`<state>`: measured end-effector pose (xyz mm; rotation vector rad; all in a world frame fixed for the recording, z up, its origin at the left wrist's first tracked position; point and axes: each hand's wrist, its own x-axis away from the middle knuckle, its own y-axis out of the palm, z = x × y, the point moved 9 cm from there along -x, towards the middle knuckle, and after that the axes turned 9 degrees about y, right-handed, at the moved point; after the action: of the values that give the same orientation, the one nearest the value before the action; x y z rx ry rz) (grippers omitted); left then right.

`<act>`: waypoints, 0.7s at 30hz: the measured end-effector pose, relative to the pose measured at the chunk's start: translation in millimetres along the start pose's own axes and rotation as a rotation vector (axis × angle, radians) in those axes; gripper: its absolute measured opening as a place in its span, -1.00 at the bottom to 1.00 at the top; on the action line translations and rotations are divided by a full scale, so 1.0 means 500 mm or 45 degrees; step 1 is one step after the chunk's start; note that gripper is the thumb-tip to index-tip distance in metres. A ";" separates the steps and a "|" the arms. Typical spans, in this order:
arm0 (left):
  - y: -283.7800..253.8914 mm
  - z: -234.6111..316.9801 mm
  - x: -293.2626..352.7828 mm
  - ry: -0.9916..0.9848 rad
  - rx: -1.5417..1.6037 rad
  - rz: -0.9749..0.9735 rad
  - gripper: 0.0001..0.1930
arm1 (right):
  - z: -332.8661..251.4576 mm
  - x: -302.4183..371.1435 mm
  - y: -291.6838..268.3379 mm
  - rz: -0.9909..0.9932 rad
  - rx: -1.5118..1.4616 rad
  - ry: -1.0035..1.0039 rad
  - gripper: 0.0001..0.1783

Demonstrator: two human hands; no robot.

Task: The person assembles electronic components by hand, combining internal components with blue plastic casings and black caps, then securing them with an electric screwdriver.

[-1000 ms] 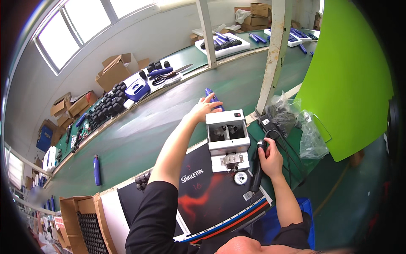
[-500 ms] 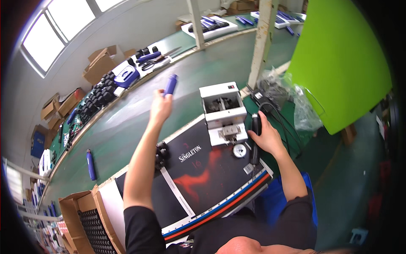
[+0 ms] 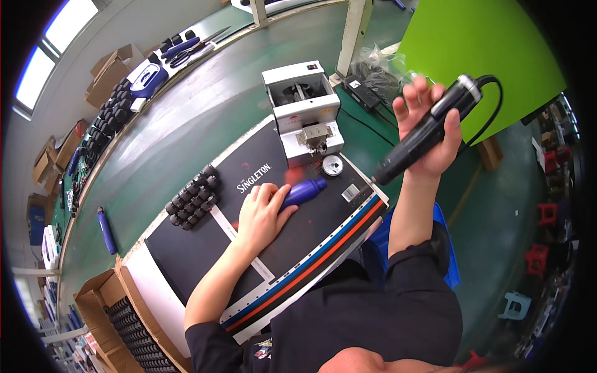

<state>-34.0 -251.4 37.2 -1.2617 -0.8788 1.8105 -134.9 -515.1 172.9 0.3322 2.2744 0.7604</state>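
Left hand (image 3: 264, 214): flat on the dark printed mat (image 3: 186, 248), fingers (image 3: 254, 198) curled over the near end of a blue cylindrical part (image 3: 303, 191), pinning it down; the part lies on its side near the middle of the mat, its narrow end pointing toward the white machine.

Right hand (image 3: 429, 133): raised off the surface, well right of the mat, wrapped around a black corded electric screwdriver (image 3: 429, 127); thumb and palm grip the barrel, upper fingers loosely spread. Tip slants down toward the mat's right corner, clear of the part.

White screw-feeder machine (image 3: 303, 112): at the mat's far edge, top open. Small round metal tin (image 3: 333, 165) just in front of it.

Cluster of black caps (image 3: 194, 196): on the mat, left of the left hand.

Green surface (image 3: 186, 118): carries the mat; another blue part (image 3: 106, 230) lies far left. Cardboard box (image 3: 134, 323) of black pieces at lower left.

Step, judged: part steadied, driver not yet applied. The next move calls for lowering and aligning the tip squarely with the part while the left hand stops it rolling.
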 end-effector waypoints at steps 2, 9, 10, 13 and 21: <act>0.010 0.002 0.001 0.023 -0.035 0.027 -0.52 | -0.016 -0.012 0.032 0.084 0.200 -0.084 -0.46; 0.023 0.017 0.015 0.046 -0.074 0.086 -0.51 | 0.033 -0.019 0.130 -0.001 0.580 -0.360 -0.21; 0.023 0.018 0.016 0.054 -0.076 0.089 -0.50 | 0.048 -0.021 0.130 -0.007 0.584 -0.358 -0.22; 0.022 0.014 0.014 0.055 -0.076 0.097 -0.50 | 0.090 -0.031 0.133 -0.021 0.610 -0.350 -0.25; 0.021 0.009 0.011 0.000 -0.028 0.074 -0.51 | 0.161 -0.052 0.127 -0.103 0.712 -0.135 -0.33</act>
<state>-41.6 -252.2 26.9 -1.3132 -0.8721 1.8512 -58.8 -441.7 178.9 0.5173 2.3471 0.0481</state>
